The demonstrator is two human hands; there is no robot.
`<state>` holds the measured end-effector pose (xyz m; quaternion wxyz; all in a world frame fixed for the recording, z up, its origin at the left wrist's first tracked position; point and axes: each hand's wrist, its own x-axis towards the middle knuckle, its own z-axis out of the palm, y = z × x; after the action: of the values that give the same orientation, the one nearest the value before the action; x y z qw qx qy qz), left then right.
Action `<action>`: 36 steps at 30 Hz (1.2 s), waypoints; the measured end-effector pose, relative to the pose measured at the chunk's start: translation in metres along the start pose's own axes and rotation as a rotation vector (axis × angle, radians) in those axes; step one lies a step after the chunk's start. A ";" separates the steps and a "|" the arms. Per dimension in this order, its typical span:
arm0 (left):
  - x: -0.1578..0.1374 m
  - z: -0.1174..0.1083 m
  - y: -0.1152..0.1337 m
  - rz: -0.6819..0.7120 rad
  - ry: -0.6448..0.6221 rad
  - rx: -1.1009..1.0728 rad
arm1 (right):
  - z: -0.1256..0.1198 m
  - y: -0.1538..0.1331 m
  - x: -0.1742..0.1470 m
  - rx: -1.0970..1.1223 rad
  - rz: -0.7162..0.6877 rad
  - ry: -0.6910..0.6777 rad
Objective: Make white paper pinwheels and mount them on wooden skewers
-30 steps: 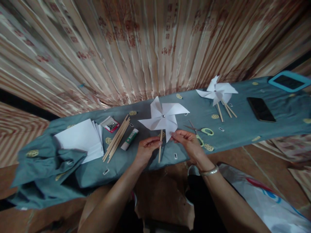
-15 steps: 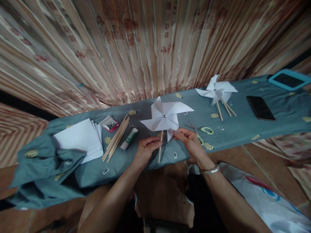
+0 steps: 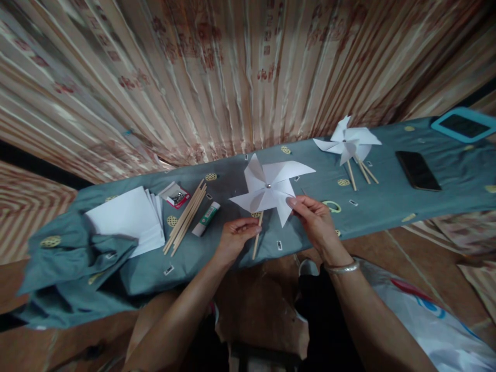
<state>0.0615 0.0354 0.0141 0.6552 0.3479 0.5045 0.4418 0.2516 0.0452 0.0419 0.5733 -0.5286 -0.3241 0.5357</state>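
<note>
A white paper pinwheel (image 3: 267, 187) with a silver pin at its centre is held up over the cloth, mounted on a thin wooden stick (image 3: 257, 238). My left hand (image 3: 237, 236) is closed, pinching that stick just under the paper blades. With thumb and fingers, my right hand (image 3: 314, 221) pinches the right side of the pinwheel near its lower blade. Behind this hand, scissors with light green handles (image 3: 332, 206) lie mostly hidden. A glue stick (image 3: 206, 219) and several loose wooden sticks (image 3: 186, 219) rest left of my left hand.
Stacked white paper (image 3: 126, 219) and a small packet of pins (image 3: 174, 195) lie at left on the green cloth (image 3: 147, 279). Finished pinwheels (image 3: 346, 142) lie back right, beside a black phone (image 3: 417, 170) and a blue-framed tablet (image 3: 463, 125). A curtain hangs behind.
The pinwheel's blades have shifted slightly right, and my right hand has moved right with them, covering more of the scissors. My left hand still grips the stick in nearly the same place.
</note>
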 end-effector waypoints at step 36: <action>-0.003 0.005 -0.003 -0.013 -0.013 -0.020 | 0.020 0.009 -0.011 -0.027 0.087 -0.139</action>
<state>0.0664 0.0316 0.0140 0.6647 0.3407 0.4981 0.4405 0.2278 0.0392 0.0403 0.5185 -0.5113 -0.3472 0.5909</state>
